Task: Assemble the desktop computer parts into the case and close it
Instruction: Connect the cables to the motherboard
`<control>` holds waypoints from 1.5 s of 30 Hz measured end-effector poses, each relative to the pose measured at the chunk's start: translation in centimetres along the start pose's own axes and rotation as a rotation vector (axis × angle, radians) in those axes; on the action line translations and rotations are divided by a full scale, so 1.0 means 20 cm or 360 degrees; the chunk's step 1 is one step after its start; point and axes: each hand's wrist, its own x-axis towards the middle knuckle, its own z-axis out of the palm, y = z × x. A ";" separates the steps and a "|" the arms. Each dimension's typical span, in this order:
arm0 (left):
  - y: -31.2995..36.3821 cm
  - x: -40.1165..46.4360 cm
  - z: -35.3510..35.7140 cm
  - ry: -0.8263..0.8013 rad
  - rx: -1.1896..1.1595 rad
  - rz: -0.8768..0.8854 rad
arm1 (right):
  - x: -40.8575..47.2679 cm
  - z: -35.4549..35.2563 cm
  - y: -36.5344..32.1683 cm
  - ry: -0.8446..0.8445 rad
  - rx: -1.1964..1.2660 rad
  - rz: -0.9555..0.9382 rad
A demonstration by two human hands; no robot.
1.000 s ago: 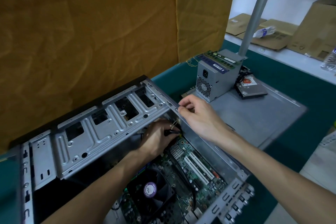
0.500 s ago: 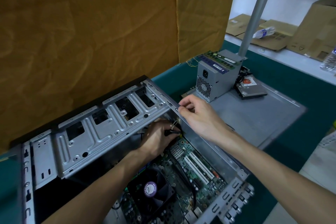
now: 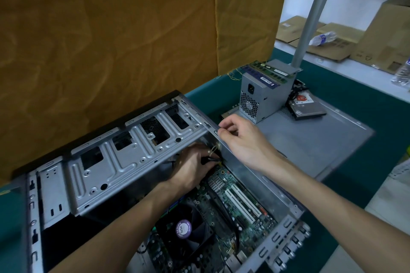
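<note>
Care suits this cable connection: left hand (image 3: 193, 166) pinches a black plug (image 3: 210, 160) deep inside the open grey metal case (image 3: 124, 162); right hand (image 3: 241, 139) grips the far-right rim, steadying.

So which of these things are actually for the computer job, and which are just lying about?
For the job: case, motherboard, power supply, memory sticks, hard drive, side panel.

Lying about: cardboard boxes, plastic bottle, grey pole, brown cloth.

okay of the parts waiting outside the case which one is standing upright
The grey power supply, standing on end on the flat side panel with memory sticks across its top. The hard drive beside it lies flat.
</note>
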 end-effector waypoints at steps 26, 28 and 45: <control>0.01 -0.04 0.01 0.0020 -0.0051 -0.0038 | 0.00 0.00 -0.01 0.0001 -0.0026 0.0035; 0.02 -0.04 0.02 0.0040 -0.0072 -0.0056 | 0.01 0.00 -0.01 0.0003 -0.0026 0.0045; -0.06 -0.03 -0.03 -0.0182 0.0181 0.0124 | 0.02 0.01 0.02 0.0001 -0.0036 0.0042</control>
